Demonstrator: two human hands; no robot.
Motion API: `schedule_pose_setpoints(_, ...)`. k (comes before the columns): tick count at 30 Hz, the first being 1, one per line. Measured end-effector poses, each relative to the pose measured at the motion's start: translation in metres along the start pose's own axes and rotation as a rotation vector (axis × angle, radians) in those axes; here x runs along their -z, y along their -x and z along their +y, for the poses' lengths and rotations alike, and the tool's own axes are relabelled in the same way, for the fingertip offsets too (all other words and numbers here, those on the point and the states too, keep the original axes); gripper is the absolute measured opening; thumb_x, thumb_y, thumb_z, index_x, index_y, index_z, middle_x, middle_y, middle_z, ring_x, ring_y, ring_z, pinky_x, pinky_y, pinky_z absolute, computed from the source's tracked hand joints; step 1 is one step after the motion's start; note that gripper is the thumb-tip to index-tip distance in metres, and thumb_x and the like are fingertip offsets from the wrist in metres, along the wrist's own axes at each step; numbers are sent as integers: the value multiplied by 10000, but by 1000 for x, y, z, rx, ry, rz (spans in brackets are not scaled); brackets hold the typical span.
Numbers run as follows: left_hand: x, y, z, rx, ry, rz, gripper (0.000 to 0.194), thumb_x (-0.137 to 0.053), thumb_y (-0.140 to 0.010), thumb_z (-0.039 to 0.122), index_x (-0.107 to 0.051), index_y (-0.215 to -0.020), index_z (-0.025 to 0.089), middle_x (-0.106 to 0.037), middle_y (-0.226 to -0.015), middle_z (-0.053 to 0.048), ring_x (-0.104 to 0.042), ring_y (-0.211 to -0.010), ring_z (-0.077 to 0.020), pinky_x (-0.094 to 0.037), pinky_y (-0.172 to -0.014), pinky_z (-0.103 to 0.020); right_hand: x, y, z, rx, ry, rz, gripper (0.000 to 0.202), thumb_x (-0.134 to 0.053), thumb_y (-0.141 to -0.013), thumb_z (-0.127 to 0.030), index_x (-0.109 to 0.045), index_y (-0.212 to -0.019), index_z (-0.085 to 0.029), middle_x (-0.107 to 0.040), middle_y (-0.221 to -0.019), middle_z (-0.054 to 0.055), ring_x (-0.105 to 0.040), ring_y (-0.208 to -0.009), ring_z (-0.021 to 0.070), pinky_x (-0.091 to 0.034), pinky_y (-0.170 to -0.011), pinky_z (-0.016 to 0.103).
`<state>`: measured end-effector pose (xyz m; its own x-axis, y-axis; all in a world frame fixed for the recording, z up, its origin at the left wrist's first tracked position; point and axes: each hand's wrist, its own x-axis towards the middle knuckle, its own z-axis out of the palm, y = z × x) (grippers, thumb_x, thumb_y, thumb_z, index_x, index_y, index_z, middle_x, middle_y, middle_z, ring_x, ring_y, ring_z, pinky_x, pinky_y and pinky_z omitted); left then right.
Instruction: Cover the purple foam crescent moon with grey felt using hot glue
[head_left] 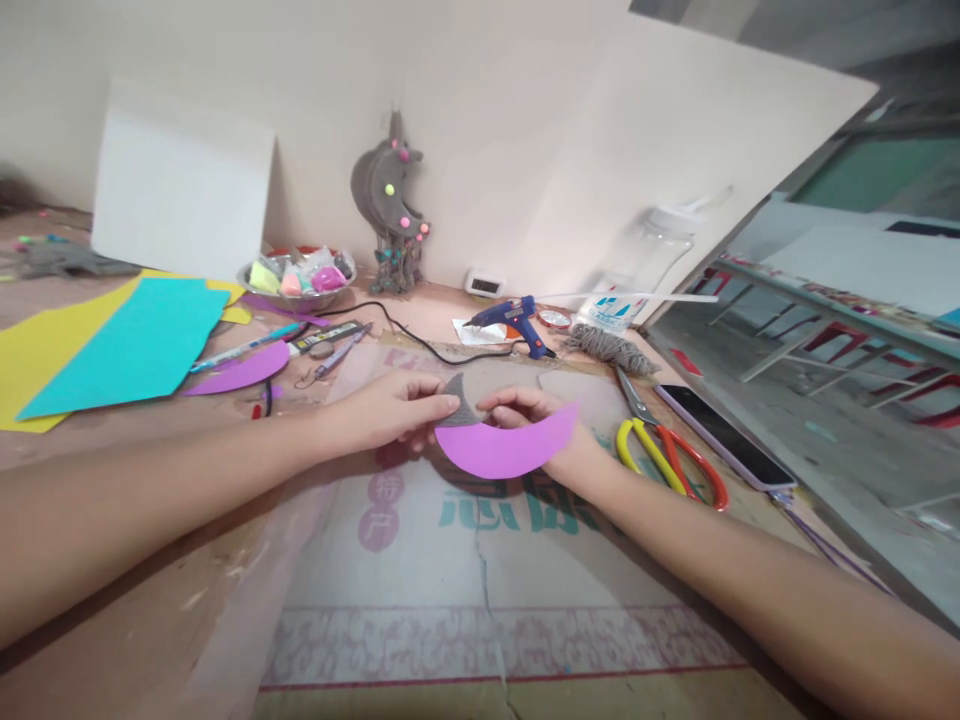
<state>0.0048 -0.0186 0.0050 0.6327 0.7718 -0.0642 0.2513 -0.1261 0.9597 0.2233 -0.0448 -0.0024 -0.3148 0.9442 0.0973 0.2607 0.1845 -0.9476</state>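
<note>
A purple paper crescent [504,452] is held up over the printed sheet, with grey yarn [463,405] covering its left tip. My left hand [401,408] pinches that yarn-covered end between thumb and fingers. Behind the crescent is my right hand [525,408], its fingers curled in and their tips close to the yarn's edge. The paper hides part of that palm, and whatever the fingertips grip is too small to make out. A bundle of grey yarn [613,348] lies beyond, beside a clear bottle [637,262].
Scissors [664,450] and a phone [724,435] lie at the right. A blue glue gun [517,322] stands behind my hands, its black cord running left. Left are coloured sheets [124,350], another purple piece [240,370], pens and a bowl [296,298]. A decorated grey moon [390,200] hangs behind.
</note>
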Motion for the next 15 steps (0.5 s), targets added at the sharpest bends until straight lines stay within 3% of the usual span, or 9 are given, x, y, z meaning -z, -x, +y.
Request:
schedule_pose_setpoints(3,-1,2,4,47,-16,80,336,-468,-864,436,-424,-653,178,-489,-452,52,-420,-388,-57,-301,-374,-164,5,3,-3,54,-44,131,250,-484,-873,-375,-593,-1032,-215,-641,-811,17,-609,-721,147,-472,-644,274)
schedule_pose_setpoints(6,-1,3,5,56,4,145,347,-448,-866,469,-420,-668,185,-509,-467,45,-401,-374,-61,-307,-354,-165,10,4,-2,124,-135,206,337,-371,-905,-474,-580,-826,-221,-571,-677,2,-542,-570,137,-456,-557,283)
schedule_pose_setpoints(9,0,3,3,46,-16,163,364,-433,-864,501,-424,-676,189,-523,-483,36,-407,-375,-71,-314,-346,-175,11,3,0,113,-124,185,462,-382,-873,-585,-515,-640,-208,-472,-535,-15,-483,-498,127,-417,-513,272)
schedule_pose_setpoints(12,1,3,2,36,-35,151,367,-422,-866,506,-434,-686,186,-530,-509,38,-423,-385,-70,-333,-366,-179,7,3,-2,2,24,140,419,-562,-782,-568,-544,-634,-177,-502,-536,-17,-454,-483,105,-369,-479,244)
schedule_pose_setpoints(15,0,3,5,14,-77,130,332,-465,-852,474,-473,-712,173,-536,-555,41,-452,-434,-62,-353,-413,-174,4,4,-6,-67,114,91,421,-559,-784,-553,-572,-656,-153,-534,-557,-5,-445,-488,96,-355,-477,232)
